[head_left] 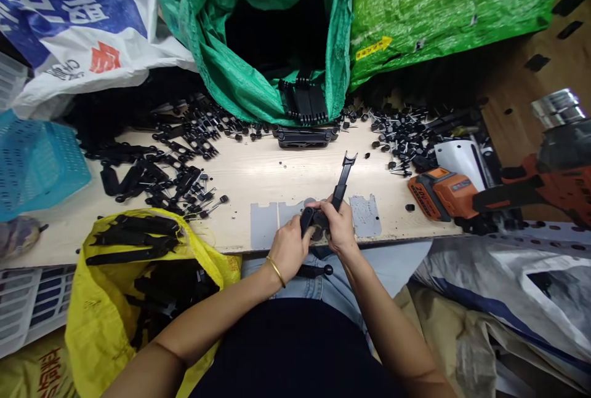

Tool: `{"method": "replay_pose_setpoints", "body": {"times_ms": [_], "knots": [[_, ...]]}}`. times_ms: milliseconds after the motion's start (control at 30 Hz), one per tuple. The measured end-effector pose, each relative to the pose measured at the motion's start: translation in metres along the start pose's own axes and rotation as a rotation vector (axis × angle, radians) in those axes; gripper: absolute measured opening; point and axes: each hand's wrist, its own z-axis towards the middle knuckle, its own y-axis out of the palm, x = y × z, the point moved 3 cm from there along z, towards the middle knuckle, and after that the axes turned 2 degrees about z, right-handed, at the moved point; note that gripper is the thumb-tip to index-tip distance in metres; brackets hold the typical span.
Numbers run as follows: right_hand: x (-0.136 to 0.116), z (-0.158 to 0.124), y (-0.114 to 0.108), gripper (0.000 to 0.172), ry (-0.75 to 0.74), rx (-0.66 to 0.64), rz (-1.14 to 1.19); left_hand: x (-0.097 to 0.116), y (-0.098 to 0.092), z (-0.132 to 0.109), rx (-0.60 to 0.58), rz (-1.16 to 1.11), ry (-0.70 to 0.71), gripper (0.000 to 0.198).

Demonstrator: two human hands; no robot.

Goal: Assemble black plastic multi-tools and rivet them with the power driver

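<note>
Near the table's front edge, my left hand [290, 245] is closed around a short black plastic piece [306, 218]. My right hand [340, 226] grips a long black plastic arm [343, 184] that points up and away and ends in a small two-pronged fork. Both hands are close together, and the parts between them are partly hidden by fingers. Beneath and beside them, grey flat pads [264, 226] lie on the wooden table [244, 170]. A black rod with a ball end [318, 270] rests over my lap, below the hands.
Piles of black knobs with metal pins [401, 133] and black brackets [152, 170] cover both sides. A green sack [203, 35] stands behind, with black clamps [305, 103] at its mouth. A yellow bag [101, 306] holds black arms. An orange cordless drill [530, 189] lies right; a blue basket [41, 161] left.
</note>
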Motion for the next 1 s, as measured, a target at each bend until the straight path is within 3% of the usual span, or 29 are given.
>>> {"method": "replay_pose_setpoints", "body": {"times_ms": [100,233,367,467,533,633,867,1000], "knots": [[-0.002,0.002,-0.002,0.016,0.009,0.015,0.004,-0.005,-0.001,0.003,-0.02,-0.082,0.017,0.012],[-0.01,0.0,-0.006,0.013,0.111,-0.076,0.018,-0.009,-0.001,0.006,-0.144,-0.352,0.02,0.016],[-0.016,-0.008,-0.001,0.012,0.217,-0.149,0.07,-0.007,0.008,0.001,-0.364,-0.763,-0.208,0.015],[-0.014,-0.011,0.004,0.013,0.193,-0.113,0.084,-0.003,0.012,-0.003,-0.352,-0.892,-0.298,0.012],[-0.011,-0.011,0.006,0.014,0.119,-0.09,0.066,-0.002,0.013,-0.004,-0.297,-0.89,-0.285,0.014],[-0.008,-0.008,0.006,0.016,0.05,-0.095,0.014,-0.004,0.012,-0.005,-0.316,-0.853,-0.274,0.014],[-0.007,-0.005,0.009,0.017,0.031,-0.155,0.017,-0.01,-0.006,-0.006,-0.316,-0.599,-0.206,0.016],[-0.01,-0.008,0.014,0.016,0.042,-0.148,0.099,-0.004,-0.014,-0.006,-0.207,-0.437,-0.17,0.01]]}}
